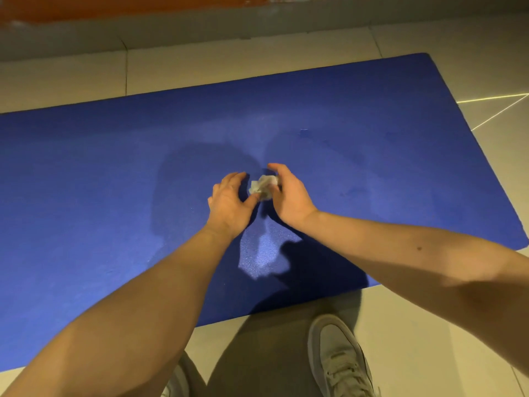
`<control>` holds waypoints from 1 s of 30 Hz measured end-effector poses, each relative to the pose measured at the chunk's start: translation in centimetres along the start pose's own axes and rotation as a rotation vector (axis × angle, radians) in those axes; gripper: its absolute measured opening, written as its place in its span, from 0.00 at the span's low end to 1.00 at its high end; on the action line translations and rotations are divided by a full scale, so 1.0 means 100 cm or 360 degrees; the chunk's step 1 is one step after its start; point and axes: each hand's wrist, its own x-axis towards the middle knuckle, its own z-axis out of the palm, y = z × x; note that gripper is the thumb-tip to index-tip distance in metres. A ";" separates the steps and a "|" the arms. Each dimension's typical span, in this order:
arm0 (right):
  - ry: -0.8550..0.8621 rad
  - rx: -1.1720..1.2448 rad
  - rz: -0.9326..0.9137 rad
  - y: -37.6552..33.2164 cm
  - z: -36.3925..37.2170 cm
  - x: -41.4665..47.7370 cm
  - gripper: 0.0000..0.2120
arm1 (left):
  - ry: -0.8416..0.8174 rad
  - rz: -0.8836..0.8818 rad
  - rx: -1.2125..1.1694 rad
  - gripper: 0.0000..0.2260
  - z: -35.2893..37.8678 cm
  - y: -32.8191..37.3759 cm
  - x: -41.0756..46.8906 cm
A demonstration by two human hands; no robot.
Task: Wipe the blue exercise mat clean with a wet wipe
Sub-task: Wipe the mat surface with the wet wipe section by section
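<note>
Head camera looked straight down, and nearest of all was a pale lace-up shoe planted on the tiled floor, with a trouser leg in shadow beside it. Just past the toe ran the near edge of the blue exercise mat, lying flat on the floor and stretching wide across the view. Both bare forearms reached out over it. A bright, grainy patch shone on the mat between the wrists.

Up at the middle of the mat, the two hands met. The left hand was loosely curved, fingers arched and apart from the wipe, only its thumb tip touching the lower edge. The right hand gripped the wet wipe, a crumpled whitish wad, thumb arched above it and fingers curled beneath. The wad sat between the two hands, above the mat's centre; whether it touched the surface, I could not tell.

Beyond the hands, darker patches spread over the blue, damp or shadow, hard to say. Then came the mat's far edge, more pale tiles, and an orange wall at the back.
</note>
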 end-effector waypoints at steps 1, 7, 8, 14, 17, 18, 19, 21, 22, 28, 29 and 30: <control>-0.0045 0.0028 0.0025 -0.001 0.000 -0.003 0.20 | -0.0043 -0.0017 -0.0098 0.26 0.001 0.002 -0.001; -0.0175 0.0056 0.0033 0.002 -0.005 -0.020 0.13 | -0.0081 -0.0117 -0.0275 0.05 0.011 0.010 -0.006; -0.0159 0.0026 0.0048 0.003 -0.006 -0.021 0.11 | -0.0077 -0.0142 -0.0296 0.07 0.012 0.011 -0.007; 0.0075 -0.0053 0.0203 0.007 -0.010 -0.017 0.04 | -0.0066 -0.0223 -0.0358 0.09 0.018 0.017 -0.001; 0.0001 -0.0027 0.0232 0.008 -0.011 -0.012 0.08 | -0.0091 -0.0235 -0.0365 0.09 0.020 0.020 0.001; -0.0017 -0.0017 0.0243 0.007 -0.011 -0.010 0.10 | -0.0105 -0.0244 -0.0369 0.08 0.020 0.020 0.002; -0.0024 0.0010 0.0268 0.006 -0.012 -0.009 0.12 | -0.0116 -0.0257 -0.0381 0.07 0.019 0.020 0.002; -0.0040 0.0106 0.0302 0.004 -0.013 -0.008 0.13 | -0.0130 -0.0284 -0.0442 0.07 0.018 0.020 0.003; -0.0053 0.0167 0.0307 0.004 -0.014 -0.008 0.12 | -0.0135 -0.0287 -0.0493 0.09 0.017 0.020 0.002; -0.0069 0.0274 0.0354 0.001 -0.015 -0.011 0.11 | -0.0117 -0.0231 -0.0563 0.13 0.017 0.019 0.001; -0.0032 0.0160 0.0330 0.003 -0.014 -0.011 0.10 | -0.0096 -0.0242 -0.0523 0.11 0.017 0.019 0.001; 0.0039 0.0008 0.0300 0.007 -0.012 -0.009 0.10 | -0.0067 -0.0247 -0.0479 0.08 0.018 0.019 0.002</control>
